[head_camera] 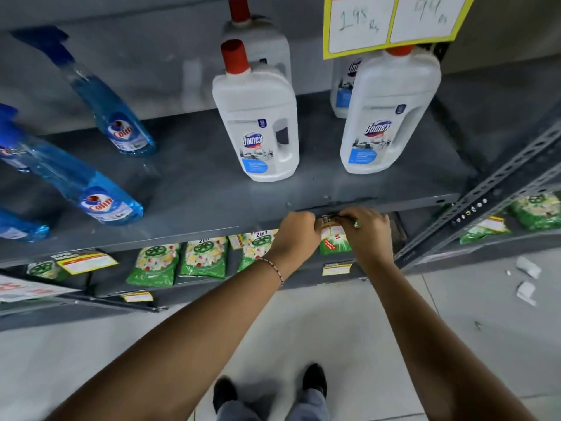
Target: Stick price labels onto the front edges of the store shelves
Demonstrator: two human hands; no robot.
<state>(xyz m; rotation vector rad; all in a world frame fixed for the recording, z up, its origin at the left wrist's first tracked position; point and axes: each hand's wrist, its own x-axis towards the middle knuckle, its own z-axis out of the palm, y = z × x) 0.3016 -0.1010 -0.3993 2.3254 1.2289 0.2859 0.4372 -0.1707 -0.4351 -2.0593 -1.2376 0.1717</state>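
Note:
A small yellow and white price label [329, 221] lies against the front edge of the grey metal shelf [212, 235], below the white Domex bottles. My left hand [296, 235] pinches its left end and my right hand [368, 230] presses its right end. Most of the label is hidden between my fingers. Other yellow price labels are stuck lower down: one [337, 268] under my hands, one [86, 262] at the left, one [137, 297] on the lowest edge.
White Domex bottles [261, 129] [385, 117] and blue Colin spray bottles [100, 192] stand on the shelf. Green packets [203, 256] fill the shelf below. A slotted upright [485, 189] rises at the right. Paper scraps [526, 278] lie on the tiled floor. A big yellow price sign [391, 22] hangs above.

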